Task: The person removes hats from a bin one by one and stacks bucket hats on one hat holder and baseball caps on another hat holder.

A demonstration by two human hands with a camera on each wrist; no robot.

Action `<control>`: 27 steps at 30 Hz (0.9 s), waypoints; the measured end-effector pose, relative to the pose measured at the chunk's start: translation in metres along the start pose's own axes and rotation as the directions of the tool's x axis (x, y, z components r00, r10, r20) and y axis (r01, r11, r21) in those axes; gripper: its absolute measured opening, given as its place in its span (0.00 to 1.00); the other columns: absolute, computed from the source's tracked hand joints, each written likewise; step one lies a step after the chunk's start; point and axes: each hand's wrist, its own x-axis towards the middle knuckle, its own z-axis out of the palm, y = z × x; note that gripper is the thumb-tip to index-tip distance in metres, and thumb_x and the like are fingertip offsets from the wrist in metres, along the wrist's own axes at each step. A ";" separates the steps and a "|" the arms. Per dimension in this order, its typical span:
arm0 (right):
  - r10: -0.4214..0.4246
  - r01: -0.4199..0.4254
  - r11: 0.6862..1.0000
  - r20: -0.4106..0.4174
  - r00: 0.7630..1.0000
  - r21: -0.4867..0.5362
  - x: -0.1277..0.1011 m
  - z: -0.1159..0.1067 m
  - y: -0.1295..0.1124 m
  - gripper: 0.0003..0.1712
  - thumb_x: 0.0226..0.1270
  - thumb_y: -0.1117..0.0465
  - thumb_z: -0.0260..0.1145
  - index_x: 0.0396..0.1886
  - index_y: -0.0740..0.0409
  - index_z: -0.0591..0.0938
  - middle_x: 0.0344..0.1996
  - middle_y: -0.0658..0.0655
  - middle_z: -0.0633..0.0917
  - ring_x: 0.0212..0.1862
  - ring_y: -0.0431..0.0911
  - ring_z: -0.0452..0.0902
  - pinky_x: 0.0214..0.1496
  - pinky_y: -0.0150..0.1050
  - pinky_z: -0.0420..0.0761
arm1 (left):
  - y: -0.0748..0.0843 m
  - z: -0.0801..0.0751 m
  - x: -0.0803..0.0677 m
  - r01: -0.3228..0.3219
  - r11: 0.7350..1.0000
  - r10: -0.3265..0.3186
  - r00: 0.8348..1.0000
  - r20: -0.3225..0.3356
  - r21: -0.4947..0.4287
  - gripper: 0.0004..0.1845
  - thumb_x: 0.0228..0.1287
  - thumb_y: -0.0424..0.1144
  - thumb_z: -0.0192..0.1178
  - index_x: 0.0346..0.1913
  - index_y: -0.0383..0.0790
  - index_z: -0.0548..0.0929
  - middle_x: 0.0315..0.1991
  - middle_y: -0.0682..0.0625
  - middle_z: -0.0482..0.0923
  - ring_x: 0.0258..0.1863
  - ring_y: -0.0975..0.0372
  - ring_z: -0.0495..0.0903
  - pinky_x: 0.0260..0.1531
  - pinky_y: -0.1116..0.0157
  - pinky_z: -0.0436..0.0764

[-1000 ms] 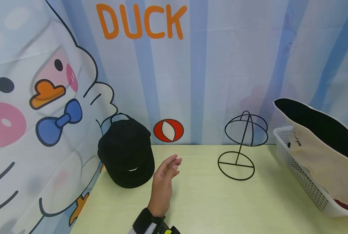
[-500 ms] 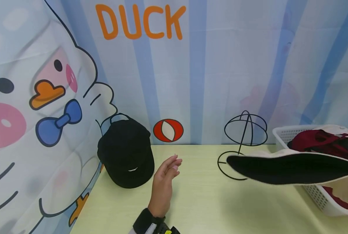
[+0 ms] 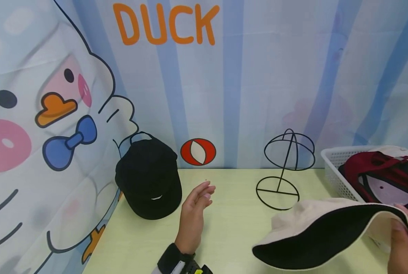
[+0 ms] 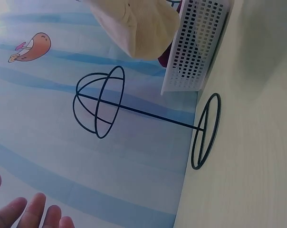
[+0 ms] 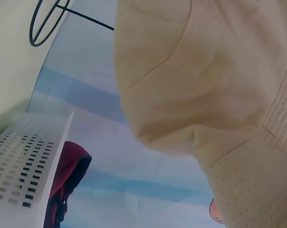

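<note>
A cream bucket hat (image 3: 313,215) with a black underside is tilted low over the table's right side. My right hand (image 3: 404,243) grips its brim, thumb on one side and fingers on the other. The hat's stitched cream cloth (image 5: 215,80) fills much of the right wrist view. My left hand (image 3: 192,219) is held up with fingers extended, nothing in it, just right of a black baseball cap (image 3: 147,173). In the left wrist view its fingertips (image 4: 34,209) show at the lower left. A black wire hat stand (image 3: 278,191) stands bare behind the bucket hat.
A white perforated basket (image 3: 334,175) is at the right, against the backdrop, partly behind the hat. Inside lie a maroon cap (image 3: 361,167) and a whitish hat (image 3: 394,150). A printed cloth backdrop (image 3: 252,76) rises along the table's far edge (image 3: 231,169).
My right hand has brought the bucket hat down and left from over the basket to the table's front right, turning its black underside toward me. The left hand stays in place.
</note>
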 end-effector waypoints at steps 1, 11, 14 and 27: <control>-0.024 0.024 1.000 -0.005 1.000 0.009 -0.001 0.001 -0.001 0.15 0.73 0.70 0.61 0.54 0.74 0.83 0.45 0.27 0.84 0.40 0.19 0.77 0.44 0.15 0.70 | 0.000 0.000 0.000 0.000 1.000 0.000 1.000 0.002 0.000 0.20 0.77 0.36 0.50 0.68 0.41 0.75 0.62 0.43 0.80 0.63 0.57 0.77 0.65 0.58 0.74; -0.045 0.102 0.949 0.193 0.980 -0.297 -0.003 0.011 -0.027 0.19 0.71 0.65 0.65 0.60 0.56 0.84 0.53 0.37 0.86 0.44 0.07 0.67 0.48 0.08 0.66 | 0.004 0.001 -0.004 -0.008 1.000 0.008 1.000 0.020 0.009 0.21 0.74 0.35 0.51 0.68 0.43 0.75 0.63 0.45 0.79 0.67 0.54 0.75 0.65 0.61 0.73; -0.033 0.123 0.924 0.246 0.969 -0.362 -0.003 0.016 -0.030 0.21 0.70 0.64 0.68 0.61 0.54 0.84 0.52 0.63 0.88 0.43 0.04 0.62 0.51 0.06 0.62 | 0.008 0.001 -0.006 -0.010 1.000 0.009 1.000 0.030 0.014 0.21 0.75 0.35 0.51 0.68 0.43 0.75 0.63 0.45 0.79 0.67 0.55 0.75 0.65 0.63 0.73; -0.141 0.249 0.944 0.416 0.898 -0.217 -0.002 0.041 -0.035 0.23 0.63 0.70 0.71 0.59 0.56 0.85 0.48 0.68 0.88 0.52 0.06 0.64 0.58 0.07 0.60 | 0.021 -0.004 -0.005 -0.036 0.997 0.033 0.998 0.055 0.066 0.21 0.78 0.39 0.50 0.70 0.46 0.73 0.66 0.48 0.76 0.70 0.54 0.71 0.71 0.53 0.70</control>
